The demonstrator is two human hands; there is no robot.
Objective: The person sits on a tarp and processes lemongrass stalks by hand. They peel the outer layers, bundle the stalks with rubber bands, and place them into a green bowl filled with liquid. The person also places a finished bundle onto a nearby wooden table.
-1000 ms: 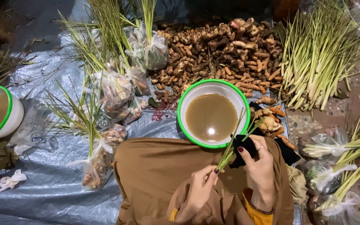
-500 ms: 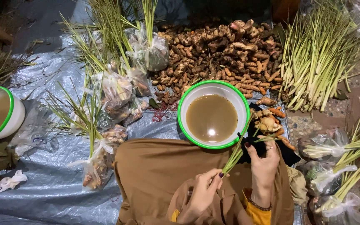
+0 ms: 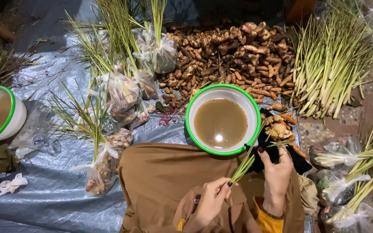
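My left hand (image 3: 212, 199) pinches the base of a thin bunch of green lemongrass stalks (image 3: 248, 159) over my brown-clothed lap. My right hand (image 3: 277, 172) rests just right of the stalks, fingers bent around something dark; what it grips is not clear. The stalk tips reach the rim of a white bowl with a green rim (image 3: 251, 113), filled with muddy brown water. A black cloth (image 3: 301, 164) lies under my right hand.
A heap of brown ginger-like roots (image 3: 234, 56) lies beyond the bowl, and a pile of lemongrass (image 3: 329, 69) at the right. Filled clear plastic bags with stalks (image 3: 121, 92) lie on the grey tarp (image 3: 44, 194). A second green-rimmed bowl (image 3: 16, 118) sits far left. More bags (image 3: 346, 177) right.
My left hand has slid slightly right along the stalk base, and my right hand has shifted a little lower beside the bunch. The bowl and piles have not moved.
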